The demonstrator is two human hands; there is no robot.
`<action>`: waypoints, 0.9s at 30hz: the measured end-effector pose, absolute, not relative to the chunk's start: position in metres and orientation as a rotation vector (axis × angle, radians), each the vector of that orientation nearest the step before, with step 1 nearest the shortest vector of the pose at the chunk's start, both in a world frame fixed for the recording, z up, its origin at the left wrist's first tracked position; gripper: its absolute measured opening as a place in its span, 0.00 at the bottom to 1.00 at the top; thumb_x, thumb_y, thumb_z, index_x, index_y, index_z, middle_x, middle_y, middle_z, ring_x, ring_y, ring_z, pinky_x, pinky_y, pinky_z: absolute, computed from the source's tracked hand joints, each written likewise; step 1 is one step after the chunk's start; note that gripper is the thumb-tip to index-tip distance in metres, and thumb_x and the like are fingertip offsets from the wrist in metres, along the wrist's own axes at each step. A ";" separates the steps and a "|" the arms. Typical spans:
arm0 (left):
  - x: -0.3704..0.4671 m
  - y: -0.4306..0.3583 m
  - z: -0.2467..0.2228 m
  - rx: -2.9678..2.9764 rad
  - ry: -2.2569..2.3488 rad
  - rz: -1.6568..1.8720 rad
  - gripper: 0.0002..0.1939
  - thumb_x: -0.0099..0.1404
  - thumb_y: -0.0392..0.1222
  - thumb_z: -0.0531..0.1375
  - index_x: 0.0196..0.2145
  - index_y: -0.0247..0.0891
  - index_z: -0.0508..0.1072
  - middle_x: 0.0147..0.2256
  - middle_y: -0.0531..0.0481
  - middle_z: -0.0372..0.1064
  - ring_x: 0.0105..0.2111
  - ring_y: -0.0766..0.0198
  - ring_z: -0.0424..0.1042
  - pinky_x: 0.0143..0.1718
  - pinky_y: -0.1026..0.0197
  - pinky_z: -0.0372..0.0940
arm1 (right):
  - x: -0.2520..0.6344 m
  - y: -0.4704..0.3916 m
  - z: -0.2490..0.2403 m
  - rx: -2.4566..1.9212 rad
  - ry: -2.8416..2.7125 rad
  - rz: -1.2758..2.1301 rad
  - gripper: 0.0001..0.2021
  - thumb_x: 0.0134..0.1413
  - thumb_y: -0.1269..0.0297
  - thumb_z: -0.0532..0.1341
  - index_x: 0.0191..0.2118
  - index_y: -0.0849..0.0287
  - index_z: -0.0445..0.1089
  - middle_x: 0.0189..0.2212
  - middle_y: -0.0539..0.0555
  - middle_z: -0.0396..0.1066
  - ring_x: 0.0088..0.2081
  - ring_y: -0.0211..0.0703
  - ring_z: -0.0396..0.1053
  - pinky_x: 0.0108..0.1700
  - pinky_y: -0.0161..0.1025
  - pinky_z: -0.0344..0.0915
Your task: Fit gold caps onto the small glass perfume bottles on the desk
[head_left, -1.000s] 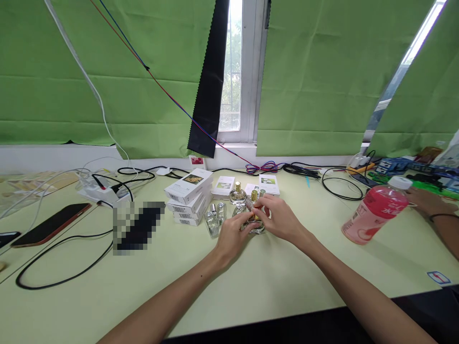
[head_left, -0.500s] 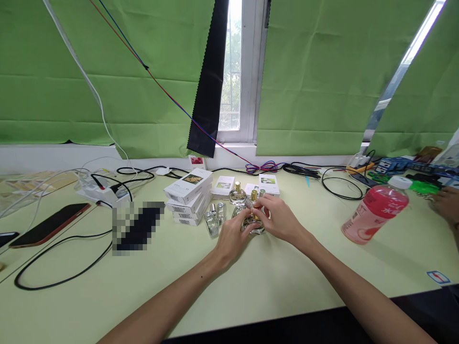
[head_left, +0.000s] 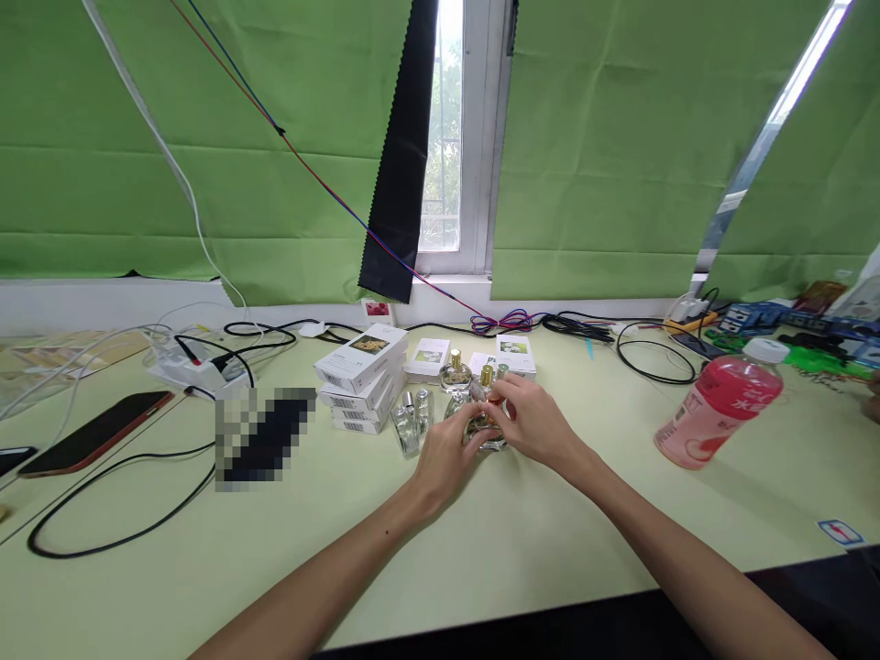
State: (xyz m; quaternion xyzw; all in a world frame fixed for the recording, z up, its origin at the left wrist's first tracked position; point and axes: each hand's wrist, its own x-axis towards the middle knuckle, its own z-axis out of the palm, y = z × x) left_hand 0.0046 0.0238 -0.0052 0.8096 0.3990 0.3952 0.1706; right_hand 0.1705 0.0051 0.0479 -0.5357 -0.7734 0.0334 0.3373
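Note:
At the middle of the table my left hand (head_left: pixel 444 451) curls its fingers and thumb around the side of a clear glass perfume bottle (head_left: pixel 492 444). From the other side, my right hand (head_left: pixel 536 418) pinches at the top of the same bottle, its fingertips close to the left ones. The bottle's neck and cap are mostly hidden by my fingers. Just behind my hands stand other perfume bottles, one with a gold cap (head_left: pixel 488 373) and another gold-capped round one (head_left: pixel 455 371). Slim glass bottles (head_left: pixel 405 429) lie to the left of my left hand.
White boxes (head_left: pixel 361 359) are stacked left of the bottles, with more boxes (head_left: pixel 515 353) behind. A pink drink bottle (head_left: pixel 720 403) stands on the right. Phones (head_left: pixel 96 431), black cables (head_left: pixel 41 541) and a power strip (head_left: pixel 199 371) lie on the left. A person's hand (head_left: pixel 874 396) shows at the right edge.
My two hands stay around the perfume bottle, with only a slight shift of the right fingers. At the far right, the other person's hand has drawn back, mostly out of view.

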 end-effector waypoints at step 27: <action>0.006 0.024 -0.005 2.305 1.142 1.116 0.08 0.67 0.44 0.61 0.43 0.41 0.73 0.32 0.52 0.74 0.30 0.62 0.72 0.35 0.61 0.65 | 0.174 0.008 0.053 -1.248 -1.960 0.408 0.10 0.56 0.70 0.64 0.44 0.56 0.74 0.34 0.51 0.76 0.32 0.40 0.70 0.35 0.38 0.66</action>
